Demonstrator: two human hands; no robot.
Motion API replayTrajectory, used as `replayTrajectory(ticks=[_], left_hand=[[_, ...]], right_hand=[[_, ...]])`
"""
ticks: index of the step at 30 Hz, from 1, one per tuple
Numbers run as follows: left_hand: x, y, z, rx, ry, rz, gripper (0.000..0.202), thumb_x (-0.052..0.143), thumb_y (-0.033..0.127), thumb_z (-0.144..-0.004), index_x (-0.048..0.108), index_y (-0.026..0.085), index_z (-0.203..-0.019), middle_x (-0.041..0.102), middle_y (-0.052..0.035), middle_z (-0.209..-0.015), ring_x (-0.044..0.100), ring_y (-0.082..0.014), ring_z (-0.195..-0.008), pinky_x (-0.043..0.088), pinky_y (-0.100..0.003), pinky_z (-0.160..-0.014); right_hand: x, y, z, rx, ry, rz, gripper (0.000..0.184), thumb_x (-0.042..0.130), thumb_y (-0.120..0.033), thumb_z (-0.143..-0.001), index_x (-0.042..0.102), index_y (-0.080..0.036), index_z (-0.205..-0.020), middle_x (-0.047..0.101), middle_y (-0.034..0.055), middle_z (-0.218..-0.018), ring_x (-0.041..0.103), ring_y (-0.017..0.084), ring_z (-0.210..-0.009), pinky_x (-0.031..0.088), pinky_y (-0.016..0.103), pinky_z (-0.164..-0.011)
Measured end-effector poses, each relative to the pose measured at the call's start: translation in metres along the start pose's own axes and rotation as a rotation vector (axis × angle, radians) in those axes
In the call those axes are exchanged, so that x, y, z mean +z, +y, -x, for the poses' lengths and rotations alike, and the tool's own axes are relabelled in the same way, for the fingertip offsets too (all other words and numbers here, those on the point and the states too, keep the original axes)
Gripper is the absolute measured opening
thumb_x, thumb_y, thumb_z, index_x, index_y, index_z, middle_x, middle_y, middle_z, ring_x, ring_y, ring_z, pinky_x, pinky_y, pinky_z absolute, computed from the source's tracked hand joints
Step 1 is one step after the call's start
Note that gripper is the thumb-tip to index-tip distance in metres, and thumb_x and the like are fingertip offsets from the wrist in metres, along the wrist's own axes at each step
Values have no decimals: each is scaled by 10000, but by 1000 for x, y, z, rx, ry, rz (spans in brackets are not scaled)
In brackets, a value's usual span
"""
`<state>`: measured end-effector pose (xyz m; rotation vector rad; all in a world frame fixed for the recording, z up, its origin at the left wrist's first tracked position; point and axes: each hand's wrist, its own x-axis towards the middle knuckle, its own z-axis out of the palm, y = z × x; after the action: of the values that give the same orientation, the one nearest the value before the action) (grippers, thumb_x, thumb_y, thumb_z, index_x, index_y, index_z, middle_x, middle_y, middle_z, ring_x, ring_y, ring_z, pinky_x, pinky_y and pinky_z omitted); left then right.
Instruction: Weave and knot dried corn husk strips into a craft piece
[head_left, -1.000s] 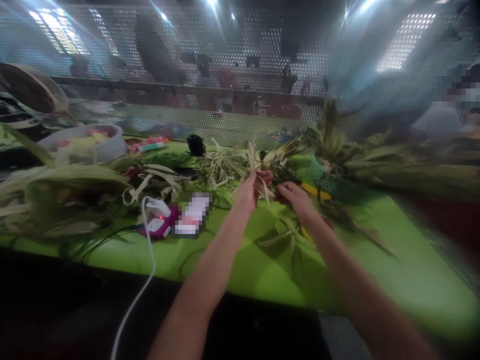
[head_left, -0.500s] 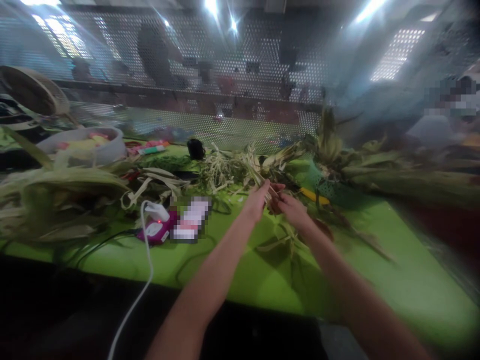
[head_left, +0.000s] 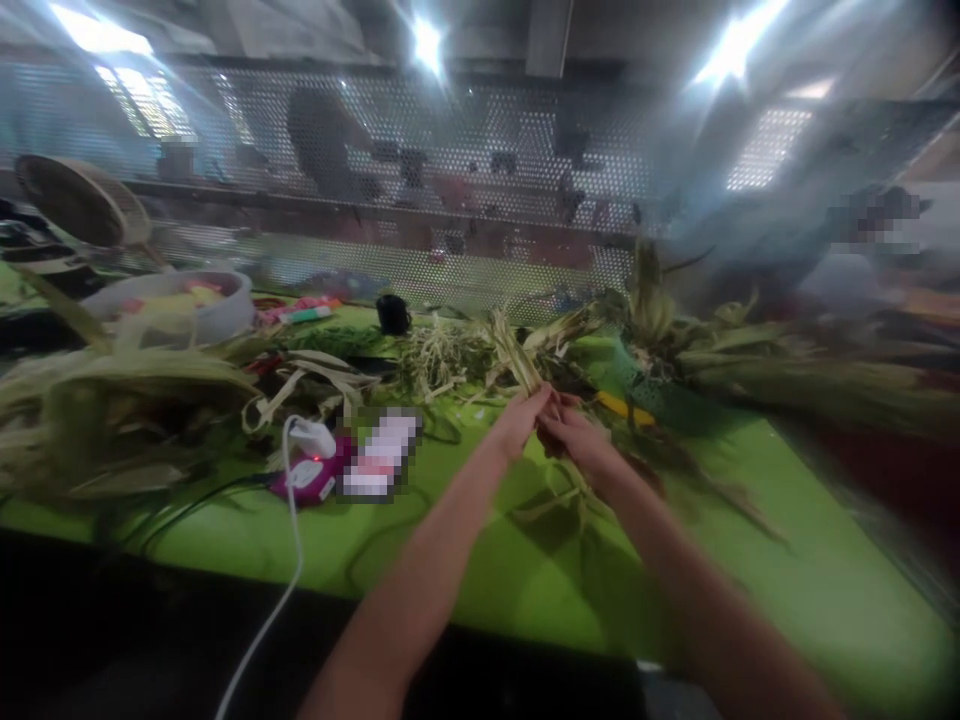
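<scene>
My left hand (head_left: 523, 420) is closed around a bundle of pale dry leaf strips (head_left: 516, 360), which look like corn husk. Pressed up against it, my right hand (head_left: 579, 436) grips the same bundle lower down. The long ends point up and away from me, and more leaf ends (head_left: 559, 503) hang below the hands over the green table. My fingers partly cover the middle of the bundle. Just beyond the hands lies a heap of shredded strips (head_left: 439, 355). A yellow object (head_left: 624, 408) lies to the right of my right hand.
A purple power socket (head_left: 311, 480) with a white plug and cable sits left, beside a blurred-out flat panel (head_left: 381, 455). Large husk leaves (head_left: 135, 400) cover the left side. A white basin (head_left: 234, 305), a fan (head_left: 75, 200) and a black cup-like object (head_left: 392, 314) stand farther back.
The view has tilted up a little, so everything sits slightly lower. Both hands stay together on the leaf bundle, with my right fingers shifted slightly along it.
</scene>
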<state>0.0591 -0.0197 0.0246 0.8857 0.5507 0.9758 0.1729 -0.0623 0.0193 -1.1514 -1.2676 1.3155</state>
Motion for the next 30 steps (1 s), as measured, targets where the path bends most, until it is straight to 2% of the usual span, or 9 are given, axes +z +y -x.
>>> replayTrajectory(ticks=[4,8,12,16,19,22,26,28,30], left_hand=[[-7,7,-4,70,63,60,327,685,463,-757,549,166,-752,739,-83,-856,701,-194,-709,533,-268,-575],[-12,11,-7,83,92,86,306,664,450,-783,548,167,-777,739,-84,-845,709,-204,-765,561,-303,-668],[-11,9,-5,75,72,40,329,657,476,-787,537,170,-775,735,-70,-827,679,-175,-632,528,-271,-550],[-10,7,-5,69,41,-18,378,640,535,-787,565,164,-784,731,-76,-839,637,-153,-547,477,-260,-473],[-12,7,-6,83,47,-15,444,602,592,-794,612,152,-854,730,-88,-850,644,-156,-573,457,-253,-469],[-15,9,-8,147,85,28,478,565,619,-806,614,155,-909,727,-83,-842,674,-173,-671,497,-263,-549],[-18,11,-10,223,171,52,439,554,615,-820,567,176,-840,716,-72,-817,686,-183,-781,529,-286,-677],[-17,10,-10,223,186,33,436,555,622,-816,534,187,-808,705,-59,-790,680,-177,-751,515,-267,-622],[-15,7,-9,208,185,5,449,555,637,-808,513,190,-796,689,-45,-755,665,-163,-684,473,-235,-529]], right_hand=[[-3,2,0,32,-39,-68,464,594,-650,-798,603,-187,-839,567,-12,-603,477,108,-512,368,234,-478],[-6,7,-1,-7,-5,-65,413,623,-598,-810,614,-186,-824,585,-12,-615,496,105,-518,383,229,-489],[-5,5,0,0,-16,-84,456,593,-633,-814,634,-183,-876,615,4,-630,526,120,-532,405,238,-496],[-2,-2,1,1,-33,3,425,681,-594,-754,606,-176,-767,601,-2,-579,495,107,-484,402,240,-486],[-1,-5,1,13,-13,44,441,698,-608,-717,595,-180,-745,613,5,-568,517,119,-484,420,251,-484],[-1,-4,1,34,-23,59,422,722,-580,-693,592,-179,-718,649,25,-608,557,132,-519,452,264,-513],[4,-5,5,54,-90,52,393,704,-557,-724,581,-185,-695,677,42,-669,593,148,-576,489,285,-569],[7,-5,6,48,-72,41,404,663,-580,-759,565,-192,-699,672,40,-680,603,155,-611,494,287,-586],[10,-5,6,39,-64,61,420,652,-601,-760,549,-197,-708,639,22,-630,566,141,-566,464,273,-541]])
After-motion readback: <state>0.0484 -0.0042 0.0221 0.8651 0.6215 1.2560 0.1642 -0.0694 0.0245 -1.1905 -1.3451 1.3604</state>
